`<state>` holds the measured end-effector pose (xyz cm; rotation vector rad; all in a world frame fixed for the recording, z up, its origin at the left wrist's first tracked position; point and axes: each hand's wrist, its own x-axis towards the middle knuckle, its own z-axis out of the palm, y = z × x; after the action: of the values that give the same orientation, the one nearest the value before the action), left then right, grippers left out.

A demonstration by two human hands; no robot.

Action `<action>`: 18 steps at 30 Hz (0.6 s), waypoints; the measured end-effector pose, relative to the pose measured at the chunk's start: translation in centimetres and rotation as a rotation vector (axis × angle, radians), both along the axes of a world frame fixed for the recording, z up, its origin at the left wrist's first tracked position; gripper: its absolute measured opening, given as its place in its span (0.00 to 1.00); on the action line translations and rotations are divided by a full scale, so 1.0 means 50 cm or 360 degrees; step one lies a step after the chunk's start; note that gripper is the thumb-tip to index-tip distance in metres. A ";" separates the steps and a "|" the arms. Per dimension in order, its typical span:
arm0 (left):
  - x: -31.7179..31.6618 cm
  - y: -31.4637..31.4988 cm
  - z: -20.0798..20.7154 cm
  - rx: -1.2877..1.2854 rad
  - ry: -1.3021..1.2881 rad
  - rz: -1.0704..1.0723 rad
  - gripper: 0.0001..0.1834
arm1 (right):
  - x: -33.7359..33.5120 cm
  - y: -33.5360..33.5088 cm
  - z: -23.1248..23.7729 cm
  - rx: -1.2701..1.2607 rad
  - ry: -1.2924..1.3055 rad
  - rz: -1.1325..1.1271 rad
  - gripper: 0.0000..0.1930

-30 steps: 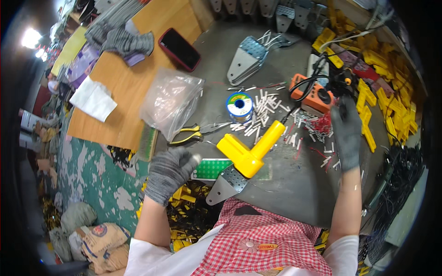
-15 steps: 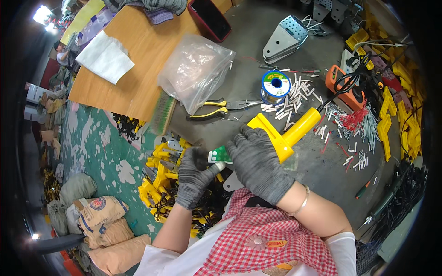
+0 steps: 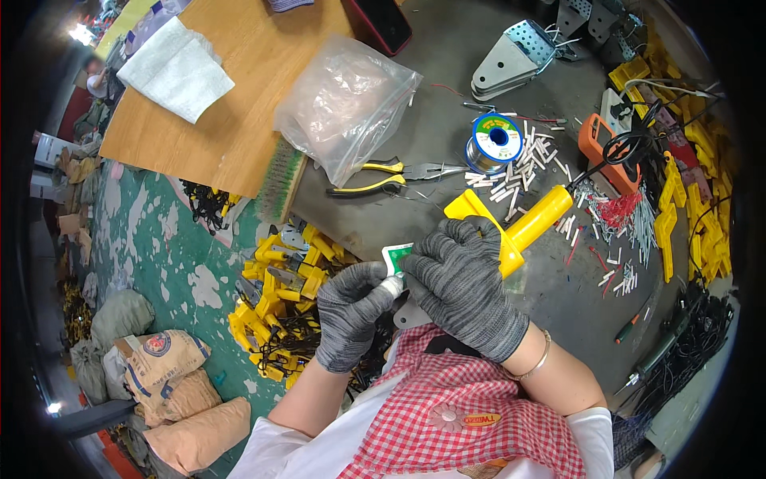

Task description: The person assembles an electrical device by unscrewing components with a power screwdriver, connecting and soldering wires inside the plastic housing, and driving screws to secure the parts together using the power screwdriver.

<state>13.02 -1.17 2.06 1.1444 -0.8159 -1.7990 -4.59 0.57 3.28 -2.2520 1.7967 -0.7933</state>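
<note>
Both my hands wear grey knit gloves and meet in front of my chest. My left hand (image 3: 351,313) pinches the edge of a small green-and-white label sheet (image 3: 397,259), which bends upward between the hands. My right hand (image 3: 463,286) is wrapped over a yellow plastic tool handle (image 3: 542,219) with a flat guard and a black cord, its fingertips also touching the label. Part of the handle is hidden under the right glove. Just below the hands, a grey metal plate (image 3: 411,314) shows partly.
Pliers (image 3: 383,188), a solder spool (image 3: 495,142) and scattered white pieces (image 3: 531,164) lie beyond my hands. A clear plastic bag (image 3: 343,104) and a brush (image 3: 282,182) are at far left. Yellow parts (image 3: 275,299) are heaped beside my left arm. An orange holder (image 3: 602,156) stands right.
My left hand has moved right, closing its thumb and finger on the label. The label now stands bent upward. My right hand still holds the yellow handle; the whole view has shifted slightly.
</note>
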 end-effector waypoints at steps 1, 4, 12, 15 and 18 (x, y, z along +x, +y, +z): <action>-0.003 0.001 -0.002 0.0002 0.0003 -0.0004 0.14 | -0.002 0.000 0.000 -0.0028 0.0023 0.0019 0.14; -0.006 0.005 -0.011 -0.0218 -0.0236 -0.0073 0.11 | -0.010 -0.003 0.005 -0.0097 0.0041 0.0040 0.11; -0.011 0.004 -0.014 -0.0927 -0.0869 -0.0272 0.11 | -0.005 0.001 0.012 0.0000 -0.0094 -0.0113 0.08; -0.007 0.007 -0.017 -0.0785 -0.0802 -0.0261 0.10 | -0.017 0.003 0.036 0.0137 -0.0205 -0.0159 0.08; -0.003 0.008 -0.006 -0.0277 -0.0473 -0.0078 0.11 | -0.079 0.002 0.037 0.0103 -0.0469 -0.0344 0.07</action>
<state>12.85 -0.77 1.75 1.3021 -1.1588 -1.5815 -8.54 0.68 5.11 -1.8090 1.9075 -1.0267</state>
